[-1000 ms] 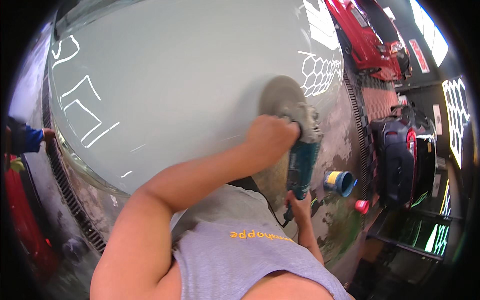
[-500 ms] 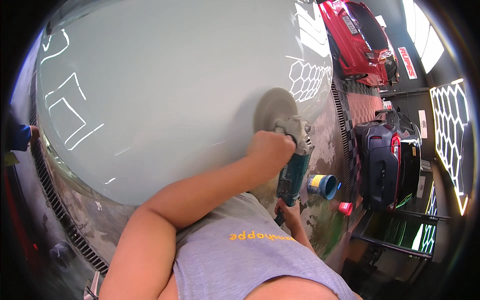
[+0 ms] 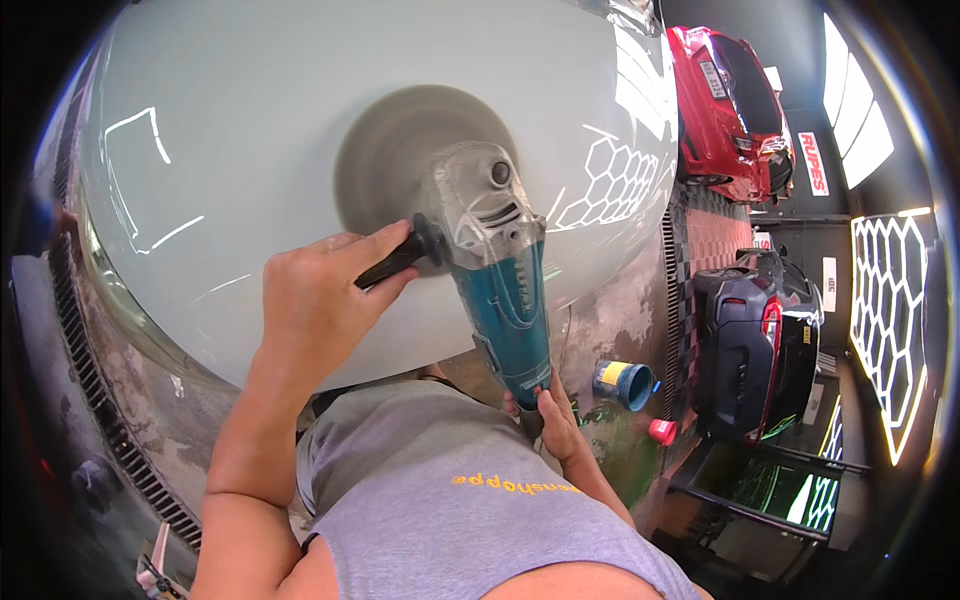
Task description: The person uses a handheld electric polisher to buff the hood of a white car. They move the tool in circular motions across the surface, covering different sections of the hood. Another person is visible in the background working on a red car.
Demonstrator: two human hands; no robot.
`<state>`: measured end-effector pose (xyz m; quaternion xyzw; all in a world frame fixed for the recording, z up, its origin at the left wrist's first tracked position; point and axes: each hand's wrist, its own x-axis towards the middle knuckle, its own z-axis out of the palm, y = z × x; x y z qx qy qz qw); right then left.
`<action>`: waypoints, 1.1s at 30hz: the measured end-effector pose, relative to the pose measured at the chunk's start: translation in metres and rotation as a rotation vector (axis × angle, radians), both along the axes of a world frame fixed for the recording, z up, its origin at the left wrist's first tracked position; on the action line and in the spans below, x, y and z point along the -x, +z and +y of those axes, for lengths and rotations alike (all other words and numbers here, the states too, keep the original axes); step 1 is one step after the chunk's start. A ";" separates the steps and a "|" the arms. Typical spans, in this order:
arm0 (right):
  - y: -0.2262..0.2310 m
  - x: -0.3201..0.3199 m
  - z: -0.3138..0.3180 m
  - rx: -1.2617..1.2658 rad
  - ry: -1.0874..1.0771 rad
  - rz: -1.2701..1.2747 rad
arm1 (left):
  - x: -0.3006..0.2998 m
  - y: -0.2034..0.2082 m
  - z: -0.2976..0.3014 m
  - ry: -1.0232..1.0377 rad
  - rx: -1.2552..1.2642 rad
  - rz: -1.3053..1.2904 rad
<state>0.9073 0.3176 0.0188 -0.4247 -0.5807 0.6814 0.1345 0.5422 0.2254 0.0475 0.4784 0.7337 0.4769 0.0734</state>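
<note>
A teal and silver rotary polisher [image 3: 508, 315] lies across the front of me, its round pad [image 3: 385, 150] over the glossy pale grey car panel [image 3: 240, 120]. The pad's face is blurred as if spinning, and its underside is hidden. My left hand [image 3: 322, 285] is closed round the black side handle [image 3: 395, 262] near the polisher's head. At the tool's rear end, my right hand [image 3: 562, 425] is wrapped round the grip, partly hidden by the body. Hexagonal and angular light reflections show on the panel.
On the stained floor to the right are a blue bucket [image 3: 610, 380] and a small red container [image 3: 661, 431]. Farther right stand a red car [image 3: 735, 130], a dark car [image 3: 745, 350] and a dark-framed glossy unit [image 3: 740, 475]. A drain grate [image 3: 100, 415] runs along the left.
The polisher has moved left and up in the picture, its pad now farther over the panel. My left arm has drawn back left, with the hand still on the side handle.
</note>
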 end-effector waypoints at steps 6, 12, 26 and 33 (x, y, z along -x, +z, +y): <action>-0.019 -0.058 0.015 -0.119 -0.167 -0.057 | -0.040 0.007 0.061 -0.213 0.200 0.034; -0.004 -0.088 0.106 -0.003 -0.362 -0.109 | -0.054 0.029 0.225 -0.339 0.003 0.172; 0.002 -0.059 0.144 -0.193 -0.349 -0.371 | -0.053 0.035 0.276 -0.500 0.046 0.129; 0.013 -0.016 0.096 -0.280 -0.173 -0.453 | -0.018 0.027 0.167 -0.375 0.213 0.082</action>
